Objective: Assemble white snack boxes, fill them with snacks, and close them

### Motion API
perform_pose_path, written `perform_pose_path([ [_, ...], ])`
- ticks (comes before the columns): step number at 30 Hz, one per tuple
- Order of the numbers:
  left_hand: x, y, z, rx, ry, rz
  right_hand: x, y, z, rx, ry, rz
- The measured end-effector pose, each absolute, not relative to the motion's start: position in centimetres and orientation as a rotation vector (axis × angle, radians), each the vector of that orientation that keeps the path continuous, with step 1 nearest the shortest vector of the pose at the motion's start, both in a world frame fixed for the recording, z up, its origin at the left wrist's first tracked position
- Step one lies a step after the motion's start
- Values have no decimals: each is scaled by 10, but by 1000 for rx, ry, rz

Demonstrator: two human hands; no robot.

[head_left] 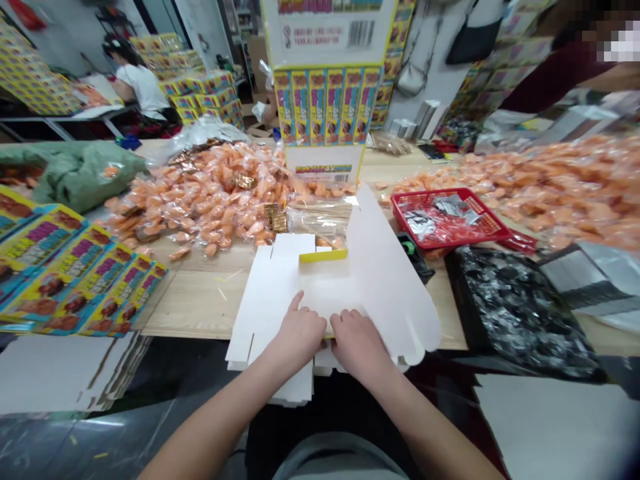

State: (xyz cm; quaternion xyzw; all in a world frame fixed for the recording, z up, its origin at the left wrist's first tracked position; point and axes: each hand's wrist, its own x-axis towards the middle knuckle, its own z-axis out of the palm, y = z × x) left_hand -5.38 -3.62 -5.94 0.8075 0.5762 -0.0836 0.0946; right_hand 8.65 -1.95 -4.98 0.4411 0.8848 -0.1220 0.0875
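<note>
A partly folded white cardboard box (325, 293) lies in front of me on a stack of flat white cardboard blanks (265, 300). Its lid panel (387, 280) stands up on the right, and a yellow-edged flap (323, 256) is raised at the far side. My left hand (303, 327) has its fingers curled over the box's near edge, with one finger pointing out. Beside it, my right hand (357, 337) grips the same near edge with bent fingers. The undersides of both hands are hidden.
Orange wrapped packets (215, 193) are heaped behind the blanks. To the right are a red basket (450, 217) of sachets and a black tray (520, 307) of clear-wrapped pieces. Printed boxes (90, 273) stand left; a display carton (327, 107) rises at the back. Other people are nearby.
</note>
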Motion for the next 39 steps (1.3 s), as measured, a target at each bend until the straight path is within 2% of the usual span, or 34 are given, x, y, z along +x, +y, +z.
perform_pose_path([
  [9,-42,-42,-52,2307,1448,-315,101,-20,-56,1106,2650,-480],
  [11,-57,-56,-51,2386,1455,-207,110,-29,-56,1056,2856,-377],
  [15,-106,-83,-58,2505,1670,249,140,-17,-37,808,3721,82],
  [17,-127,-91,-61,2512,1785,471,141,19,-25,1071,3991,256],
  [18,-135,-94,-61,2511,1834,567,135,45,-23,1519,3929,330],
  [19,-140,-95,-60,2509,1890,657,123,74,-24,1959,3637,259],
  [20,-142,-95,-59,2500,1961,744,108,104,-29,2077,3265,9],
  [22,-140,-94,-57,2472,2110,889,73,158,-46,1843,2899,-309],
  [26,-121,-88,-56,2452,2183,961,23,210,-88,1774,2754,-455],
  [29,-99,-81,-59,2497,2085,937,22,214,-102,1811,2782,-506],
  [32,-69,-72,-66,2502,2019,834,45,213,-92,1998,2858,-537],
  [37,-13,-55,-88,2453,1895,509,114,159,-38,2720,2930,-391],
  [38,-4,-53,-91,2455,1868,451,128,136,-28,2865,3000,-321],
  [39,4,-52,-93,2456,1845,412,138,111,-19,3017,3297,-335],
])
